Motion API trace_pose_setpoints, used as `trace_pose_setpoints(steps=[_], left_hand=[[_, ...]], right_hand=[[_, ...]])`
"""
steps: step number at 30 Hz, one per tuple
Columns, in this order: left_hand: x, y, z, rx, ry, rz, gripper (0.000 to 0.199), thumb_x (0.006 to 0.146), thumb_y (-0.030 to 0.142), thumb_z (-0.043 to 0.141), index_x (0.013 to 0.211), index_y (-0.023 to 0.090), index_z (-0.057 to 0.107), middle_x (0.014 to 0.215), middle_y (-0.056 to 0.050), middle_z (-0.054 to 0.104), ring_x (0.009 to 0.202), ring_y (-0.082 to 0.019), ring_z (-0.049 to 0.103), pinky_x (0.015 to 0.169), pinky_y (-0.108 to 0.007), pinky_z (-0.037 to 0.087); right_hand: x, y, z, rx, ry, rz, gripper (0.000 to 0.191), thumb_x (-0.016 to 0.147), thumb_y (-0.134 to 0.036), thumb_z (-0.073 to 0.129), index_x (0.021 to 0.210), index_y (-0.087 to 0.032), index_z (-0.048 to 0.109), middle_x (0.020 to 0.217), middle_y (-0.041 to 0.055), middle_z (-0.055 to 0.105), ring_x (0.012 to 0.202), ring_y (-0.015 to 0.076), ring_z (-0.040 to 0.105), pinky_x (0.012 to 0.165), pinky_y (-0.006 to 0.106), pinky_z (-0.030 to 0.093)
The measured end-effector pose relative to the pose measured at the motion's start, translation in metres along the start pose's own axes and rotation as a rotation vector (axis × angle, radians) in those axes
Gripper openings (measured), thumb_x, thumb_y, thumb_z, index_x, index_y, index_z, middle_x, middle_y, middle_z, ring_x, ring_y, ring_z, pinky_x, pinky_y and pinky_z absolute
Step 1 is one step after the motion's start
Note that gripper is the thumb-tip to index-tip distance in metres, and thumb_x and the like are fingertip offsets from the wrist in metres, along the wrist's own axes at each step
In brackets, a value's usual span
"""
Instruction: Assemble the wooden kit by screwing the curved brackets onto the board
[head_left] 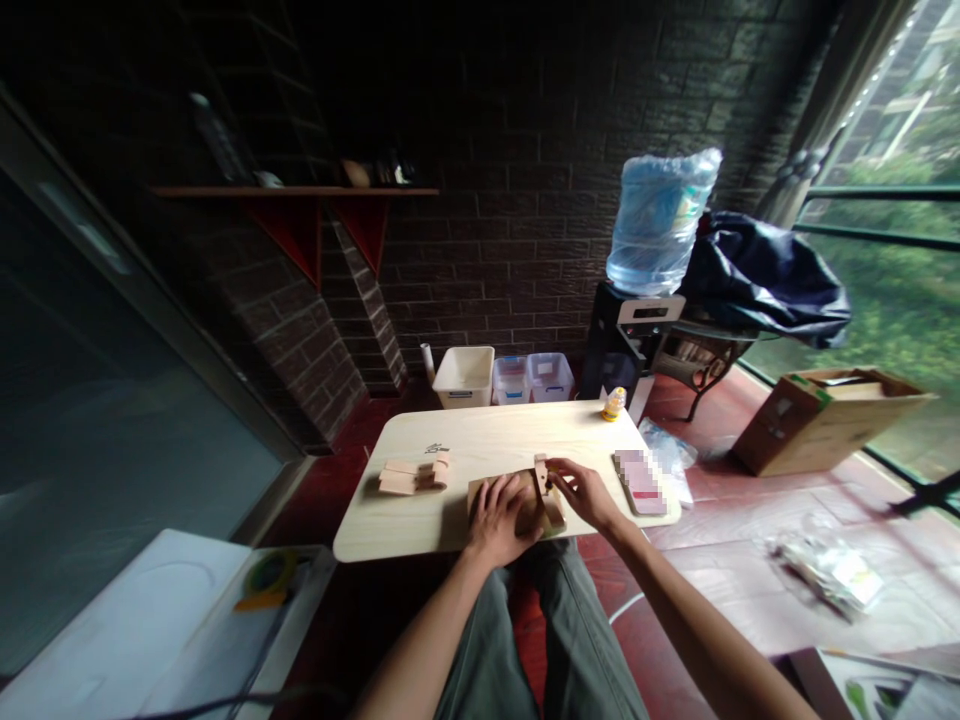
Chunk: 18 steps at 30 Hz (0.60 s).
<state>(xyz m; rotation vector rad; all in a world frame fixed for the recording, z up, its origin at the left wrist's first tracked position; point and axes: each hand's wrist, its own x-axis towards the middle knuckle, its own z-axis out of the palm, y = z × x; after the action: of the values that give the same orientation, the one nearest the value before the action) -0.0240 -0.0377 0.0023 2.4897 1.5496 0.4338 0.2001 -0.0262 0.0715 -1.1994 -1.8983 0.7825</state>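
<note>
My left hand [501, 515] lies with its fingers spread over the top of a brown wooden block or box [536, 515], which rests at the table's near edge. A lighter wooden strip [541, 470] with small dark holes stands at the block's right end. Beside that strip, the fingers of my right hand [579, 488] are pinched around a small yellow-and-dark tool [550, 484]; its exact kind is too small to make out. Several pale wooden pieces [412, 476] lie together at the left of the table. Behind them are small dark metal parts [436, 449].
The pale table [480, 428] has rounded corners. At its right lies a pixelated pinkish flat item [640, 482], with a yellow-based clear bottle [614, 404] at the far corner. Plastic bins [465, 377] and a water dispenser [651, 312] stand beyond. A cardboard box [787, 425] is at right.
</note>
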Motion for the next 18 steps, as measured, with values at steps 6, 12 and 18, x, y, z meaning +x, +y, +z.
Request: trace_pose_setpoints(steps=[6,12,18], left_hand=[[0.006,0.006,0.006,-0.033,0.037,-0.031,0.06,0.087,0.048,0.061,0.144,0.031,0.05,0.162,-0.005,0.035,0.153,-0.032,0.022,0.127,-0.054,0.015],[0.033,0.013,0.002,-0.223,0.107,0.005,0.04,0.103,0.043,0.034,0.131,0.03,0.059,0.142,-0.004,0.056,0.135,-0.021,0.047,0.119,-0.041,0.037],[0.045,0.015,0.019,-0.133,0.112,-0.01,0.041,0.1,0.04,0.04,0.135,0.03,0.057,0.148,-0.004,0.053,0.142,-0.026,0.04,0.123,-0.048,0.028]], right_hand=[[-0.008,-0.001,-0.002,-0.069,-0.01,-0.078,0.045,0.1,-0.024,0.041,0.143,-0.024,0.054,0.142,0.0123,0.06,0.113,0.0207,0.067,0.087,0.034,0.059],[-0.006,0.006,-0.002,-0.091,0.015,-0.138,0.05,0.098,-0.015,0.038,0.144,-0.024,0.053,0.142,0.0111,0.061,0.129,0.0211,0.059,0.108,0.042,0.048],[-0.004,0.014,0.004,-0.062,0.059,-0.095,0.039,0.1,-0.025,0.044,0.134,-0.024,0.061,0.134,0.0101,0.067,0.123,0.0218,0.064,0.101,0.039,0.054]])
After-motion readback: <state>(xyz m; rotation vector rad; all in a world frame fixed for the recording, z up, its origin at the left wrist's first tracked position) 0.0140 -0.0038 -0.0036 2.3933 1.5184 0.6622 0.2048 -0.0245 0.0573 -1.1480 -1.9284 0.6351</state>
